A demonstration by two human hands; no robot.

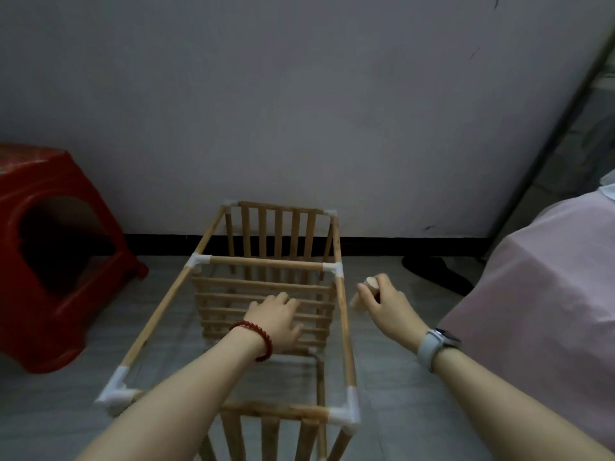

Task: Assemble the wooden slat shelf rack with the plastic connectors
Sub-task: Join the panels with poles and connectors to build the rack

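Note:
The wooden slat rack [266, 261] stands on the floor in front of me, its round rods joined by white plastic connectors [199, 261] at the corners. My left hand [278, 319] reaches inside the frame and rests with spread fingers on the middle slatted shelf [226, 301]. My right hand [382, 299] hovers just outside the rack's right rail [344, 314] and grips a short wooden peg [364, 292], whose round end points up.
A red plastic stool [56, 254] stands on the left. A pink-covered bed [539, 294] fills the right side. A dark slipper [439, 271] lies by the wall behind the rack. The floor is grey tile [66, 410].

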